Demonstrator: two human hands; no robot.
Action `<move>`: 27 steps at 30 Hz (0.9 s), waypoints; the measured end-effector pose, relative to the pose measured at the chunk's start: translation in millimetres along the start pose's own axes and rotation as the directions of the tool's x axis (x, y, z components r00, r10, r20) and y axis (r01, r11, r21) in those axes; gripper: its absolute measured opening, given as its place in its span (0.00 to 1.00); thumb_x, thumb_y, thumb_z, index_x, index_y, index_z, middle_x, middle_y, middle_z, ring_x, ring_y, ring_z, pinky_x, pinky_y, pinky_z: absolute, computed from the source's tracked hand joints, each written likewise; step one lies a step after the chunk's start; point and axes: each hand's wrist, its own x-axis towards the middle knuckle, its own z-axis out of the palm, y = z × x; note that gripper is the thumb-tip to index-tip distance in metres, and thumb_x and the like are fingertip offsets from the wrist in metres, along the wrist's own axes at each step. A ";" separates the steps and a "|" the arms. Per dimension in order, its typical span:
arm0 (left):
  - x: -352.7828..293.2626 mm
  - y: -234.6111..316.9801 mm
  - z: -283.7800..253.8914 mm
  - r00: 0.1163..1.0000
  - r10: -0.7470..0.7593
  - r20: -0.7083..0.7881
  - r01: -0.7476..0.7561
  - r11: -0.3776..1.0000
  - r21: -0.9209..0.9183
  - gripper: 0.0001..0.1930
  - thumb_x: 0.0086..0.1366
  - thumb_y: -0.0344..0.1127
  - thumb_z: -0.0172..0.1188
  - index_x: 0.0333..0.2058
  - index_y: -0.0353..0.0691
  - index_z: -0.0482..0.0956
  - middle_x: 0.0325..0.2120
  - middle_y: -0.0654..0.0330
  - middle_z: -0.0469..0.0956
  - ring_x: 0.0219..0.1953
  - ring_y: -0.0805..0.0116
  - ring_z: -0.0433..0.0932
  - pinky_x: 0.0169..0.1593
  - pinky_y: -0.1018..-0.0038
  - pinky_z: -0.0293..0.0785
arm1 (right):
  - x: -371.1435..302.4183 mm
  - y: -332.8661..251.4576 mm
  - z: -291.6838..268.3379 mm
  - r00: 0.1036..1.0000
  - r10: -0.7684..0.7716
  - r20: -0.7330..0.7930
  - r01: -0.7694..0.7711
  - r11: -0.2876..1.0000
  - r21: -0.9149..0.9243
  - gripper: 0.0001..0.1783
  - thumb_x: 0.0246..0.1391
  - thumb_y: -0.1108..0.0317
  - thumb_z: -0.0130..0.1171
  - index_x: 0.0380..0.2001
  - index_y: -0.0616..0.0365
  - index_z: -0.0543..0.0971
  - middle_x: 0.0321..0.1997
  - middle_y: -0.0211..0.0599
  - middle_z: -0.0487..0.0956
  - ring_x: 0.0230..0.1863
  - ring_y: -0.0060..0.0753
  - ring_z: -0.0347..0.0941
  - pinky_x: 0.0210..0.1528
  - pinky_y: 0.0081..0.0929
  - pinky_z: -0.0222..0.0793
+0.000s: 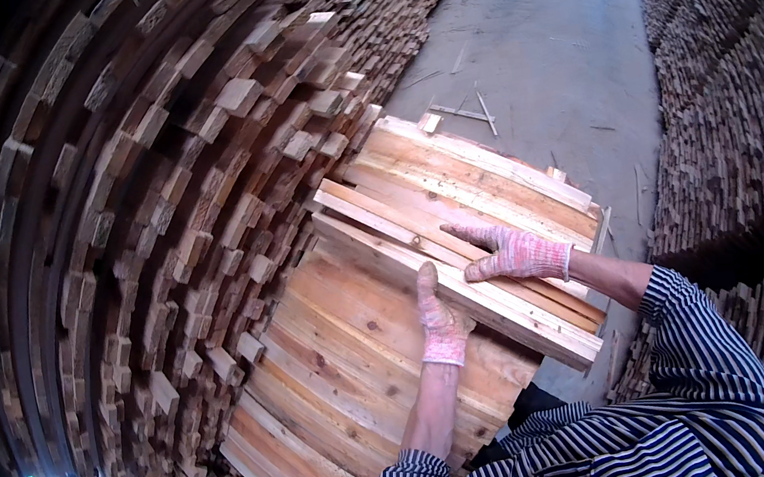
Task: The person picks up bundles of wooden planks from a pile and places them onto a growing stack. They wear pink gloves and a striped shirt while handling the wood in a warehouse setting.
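Note:
Several long, pale wooden boards (553,323) lie together at a slant across a wider layer of planks. My left hand (445,330), in a pink and white knitted glove, grips their near side, its thumb pointing up against the front edge; its other fingers are hidden beneath. My right hand (527,252), in a similar glove, comes in from the right and clasps the boards from above, thumb and forefinger apart across a narrow board. Under and beyond the boards is a layer of flat planks (452,175). Closer to me lies another broad layer of planks (337,334).
A tall stack of lumber (185,179) with uneven, jutting ends rises close on the left. Another long lumber stack (725,88) lines the right. Between them runs a grey concrete floor (541,47) with thin wood strips (486,109) scattered on it.

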 end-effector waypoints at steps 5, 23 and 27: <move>33.6 -16.3 -30.0 0.995 -0.099 -0.004 0.098 0.991 -0.094 0.31 0.68 0.53 0.61 0.60 0.36 0.71 0.54 0.50 0.76 0.57 0.54 0.74 0.64 0.54 0.70 | 0.1 9.7 -34.7 0.996 0.026 -0.084 -0.050 0.952 -0.301 0.49 0.51 0.47 0.69 0.74 0.38 0.60 0.71 0.54 0.67 0.71 0.48 0.65 0.70 0.37 0.61; 59.6 -44.7 -61.9 0.982 -0.098 0.158 0.079 0.989 0.124 0.31 0.72 0.56 0.56 0.65 0.43 0.65 0.57 0.55 0.74 0.54 0.55 0.78 0.60 0.54 0.75 | 108.9 98.1 -168.2 0.934 -0.011 -0.357 -0.200 0.812 -0.549 0.20 0.62 0.59 0.56 0.57 0.40 0.81 0.58 0.46 0.78 0.60 0.49 0.74 0.59 0.42 0.71; 73.1 -42.9 -93.2 0.992 0.113 0.047 -0.122 0.863 0.490 0.37 0.68 0.58 0.61 0.66 0.40 0.65 0.63 0.54 0.70 0.60 0.59 0.72 0.65 0.59 0.69 | 121.2 45.4 -106.1 0.933 -0.223 -0.284 -0.142 0.496 -0.857 0.20 0.62 0.55 0.56 0.52 0.52 0.78 0.51 0.56 0.78 0.56 0.54 0.75 0.54 0.48 0.73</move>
